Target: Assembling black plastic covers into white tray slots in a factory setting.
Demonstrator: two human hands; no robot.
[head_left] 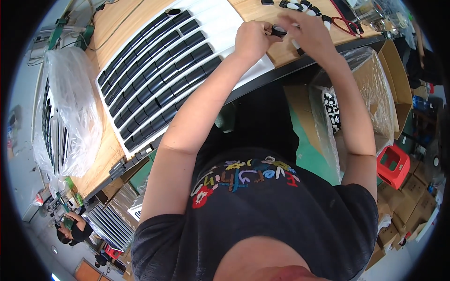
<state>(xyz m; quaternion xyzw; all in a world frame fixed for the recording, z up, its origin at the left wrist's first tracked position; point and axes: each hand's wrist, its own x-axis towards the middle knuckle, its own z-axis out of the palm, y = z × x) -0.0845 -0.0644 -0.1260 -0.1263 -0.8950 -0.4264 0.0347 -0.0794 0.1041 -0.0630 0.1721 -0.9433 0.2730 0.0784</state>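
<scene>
My left hand (253,41) is closed on a small black round cap (279,31), which shows a dark, ring-like open end. Just to the right is my right hand (313,37), its fingers stretched toward the cap and slightly blurred; whether a fingertip touches it I cannot tell. Left of my hands lies a white sheet (218,18) bearing several curved rows of black cylindrical pieces (161,75). One black piece (174,11) at its far edge stands with its round end up. Loose black and white caps (302,6) lie beyond my right hand.
A red-handled tool (348,26) and a metal cup (370,13) are at the table's right end. Below stands a plastic-lined carton (393,79) holding black and white pieces, near a red stool (393,166). Plastic-wrapped sheets (75,107) stand at the left.
</scene>
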